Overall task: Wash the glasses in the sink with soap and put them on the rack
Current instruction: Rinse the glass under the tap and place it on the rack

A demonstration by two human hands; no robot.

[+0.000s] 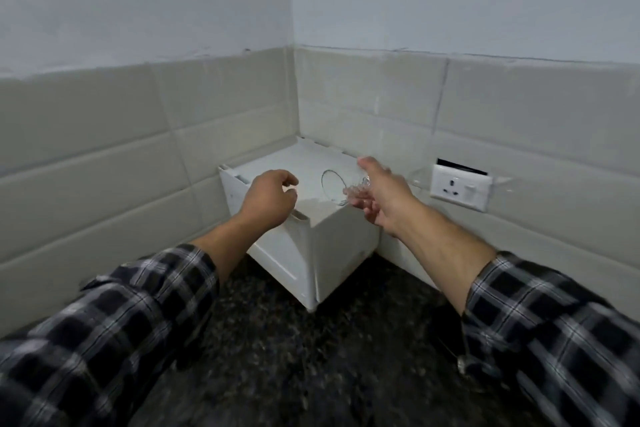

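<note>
A clear drinking glass lies tilted on its side in my right hand, its open rim pointing left over the top of a white box-like rack. The rack stands in the corner of the dark counter. My left hand hovers at the rack's front-left rim with fingers loosely curled and nothing in them. No sink or soap is in view.
Grey tiled walls meet behind the rack. A white wall socket sits to the right of my right hand. The dark speckled counter stretches toward me in front of the rack.
</note>
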